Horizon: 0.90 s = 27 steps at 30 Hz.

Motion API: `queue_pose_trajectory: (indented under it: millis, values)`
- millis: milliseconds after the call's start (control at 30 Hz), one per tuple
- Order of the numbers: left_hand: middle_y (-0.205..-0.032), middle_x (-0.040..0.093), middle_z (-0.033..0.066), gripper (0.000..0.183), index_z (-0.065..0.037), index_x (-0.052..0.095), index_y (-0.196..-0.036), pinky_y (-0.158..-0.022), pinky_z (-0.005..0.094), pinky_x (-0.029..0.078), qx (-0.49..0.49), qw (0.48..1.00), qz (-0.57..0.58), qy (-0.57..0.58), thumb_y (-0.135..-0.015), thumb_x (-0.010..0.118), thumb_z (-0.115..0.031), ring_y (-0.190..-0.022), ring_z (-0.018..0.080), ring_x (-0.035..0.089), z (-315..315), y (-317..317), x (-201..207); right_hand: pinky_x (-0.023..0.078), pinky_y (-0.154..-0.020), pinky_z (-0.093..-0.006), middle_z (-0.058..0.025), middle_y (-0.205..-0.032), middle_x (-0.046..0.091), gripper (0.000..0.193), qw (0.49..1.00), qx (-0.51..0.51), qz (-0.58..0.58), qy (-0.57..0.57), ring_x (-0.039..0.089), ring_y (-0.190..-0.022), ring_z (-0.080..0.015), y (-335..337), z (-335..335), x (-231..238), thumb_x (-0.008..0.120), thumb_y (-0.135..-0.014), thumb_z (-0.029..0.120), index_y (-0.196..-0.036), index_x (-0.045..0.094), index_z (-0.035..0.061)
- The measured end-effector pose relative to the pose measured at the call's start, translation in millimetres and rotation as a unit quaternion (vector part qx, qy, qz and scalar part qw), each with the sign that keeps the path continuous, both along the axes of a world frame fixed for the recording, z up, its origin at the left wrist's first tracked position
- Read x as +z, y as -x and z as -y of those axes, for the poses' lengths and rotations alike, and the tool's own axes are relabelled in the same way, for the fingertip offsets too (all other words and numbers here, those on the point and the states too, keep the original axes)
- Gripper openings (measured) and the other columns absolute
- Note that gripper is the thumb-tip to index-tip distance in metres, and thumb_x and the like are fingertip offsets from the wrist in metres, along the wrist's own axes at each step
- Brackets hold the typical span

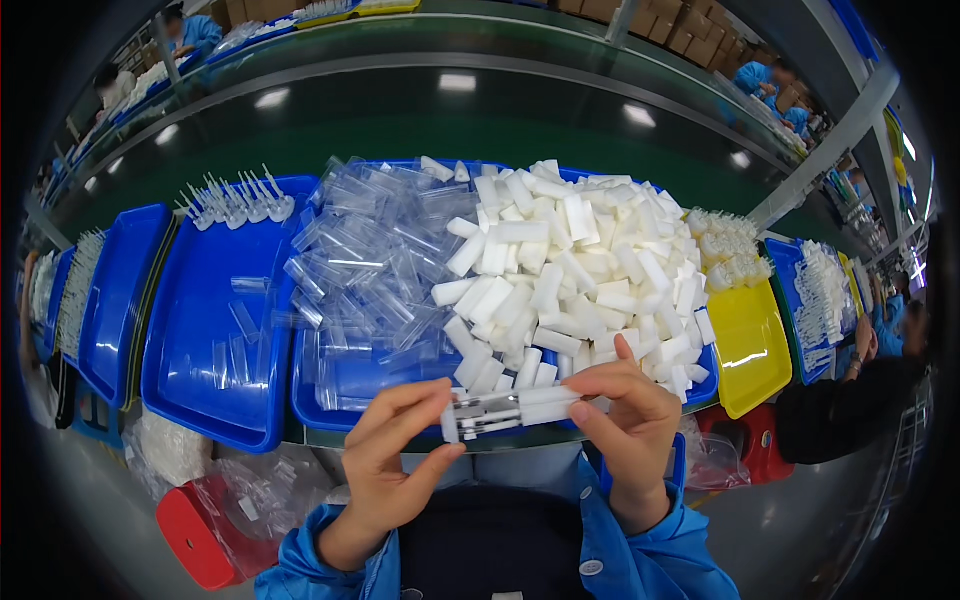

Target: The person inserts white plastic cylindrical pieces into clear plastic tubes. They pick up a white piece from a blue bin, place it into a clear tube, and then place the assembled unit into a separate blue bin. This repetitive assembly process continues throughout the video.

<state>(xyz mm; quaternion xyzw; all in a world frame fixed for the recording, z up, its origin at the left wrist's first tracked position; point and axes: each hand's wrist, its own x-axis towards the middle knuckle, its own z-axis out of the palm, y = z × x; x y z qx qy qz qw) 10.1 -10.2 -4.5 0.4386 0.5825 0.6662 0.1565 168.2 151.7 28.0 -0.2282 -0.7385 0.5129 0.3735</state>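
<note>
A: What's biggest on my feed?

B: Green belt [560,100], runs across behind the trays

A: I've got the middle tray [325,415] next, blue, heaped. Then the left tray [175,330], also blue, just beside it

B: Heaps, from what I see: white blocks [560,270] over the right half, spilling past the rim; clear sleeves [370,250], jumbled, over the left half

A: Yellow tray [740,355] right of the blocks, pale parts [730,250] bunched at its far end

B: Hands?

A: Left hand [390,465]: thumb and index brought close, pinching the left end of a piece [505,412]. Right hand [635,425]: thumb and fingertip nearly together on the other end, one finger sticking up. I can't tell how hard either squeezes

B: And where's that piece?

A: Held up between both hands at the middle tray's near edge, almost level, right end slightly higher. White cap [451,422] on the left, thin rods mid-length, white at the right. Finer detail's too blurred for me

B: Smallest I'm logging: spiky white pegs [240,207], standing in a bunch at the left tray's far end
</note>
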Motion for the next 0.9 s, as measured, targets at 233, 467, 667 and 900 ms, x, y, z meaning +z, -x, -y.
queue_pose_trajectory:
  millis: [233, 467, 667, 900]
  values:
    - [-0.116, 0.06, 0.0194, 0.05, 0.004, 0.063, -0.118, -0.084, 0.0313, 0.052, -0.015, 0.998, -0.051, 0.026, -0.07, 0.077, 0.005, -0.102, 0.0257, 0.063, -1.4, -2.5, -2.3, 0.011, -0.115, -0.0531, -0.0093, -0.087, 0.07, 0.016, 0.991, 0.018, 0.03, -0.128, 0.065, -0.085, -0.0186, 6.2, 7.7, 1.3, 0.071, -0.069, 0.001, -0.085, 0.071, 0.0021]
    - [-0.113, 0.061, 0.0181, 0.05, 0.004, 0.063, -0.117, -0.083, 0.0316, 0.054, -0.006, 0.998, -0.06, 0.018, -0.069, 0.079, 0.003, -0.099, 0.0253, 0.064, -2.9, -6.5, 0.8, 0.007, -0.115, -0.0548, -0.0102, -0.09, 0.07, 0.022, 0.994, 0.061, -0.013, -0.089, 0.066, -0.086, -0.0188, 12.7, 13.9, -5.1, 0.074, -0.068, 0.003, -0.09, 0.07, 0.0014]
    - [-0.112, 0.06, 0.0183, 0.051, 0.004, 0.063, -0.117, -0.078, 0.0286, 0.055, 0.009, 0.996, -0.088, -0.002, -0.068, 0.079, 0.004, -0.097, 0.023, 0.063, -5.2, -7.9, -3.6, 0.017, -0.114, -0.0545, -0.0076, -0.09, 0.071, 0.021, 0.985, 0.046, -0.004, -0.166, 0.068, -0.086, -0.018, 16.5, 17.8, -10.8, 0.078, -0.071, 0.006, -0.091, 0.072, 0.0052]
    - [-0.118, 0.056, 0.0219, 0.044, 0.007, 0.062, -0.114, -0.081, 0.0315, 0.06, 0.008, 0.999, 0.038, -0.017, -0.071, 0.072, 0.012, -0.102, 0.0263, 0.064, 0.3, -7.8, -6.1, 0.035, -0.105, -0.0523, -0.0076, -0.085, 0.07, 0.016, 0.951, 0.033, 0.032, -0.305, 0.067, -0.083, -0.0206, 18.7, -19.4, 12.2, 0.074, -0.072, 0.005, -0.087, 0.069, 0.0056]
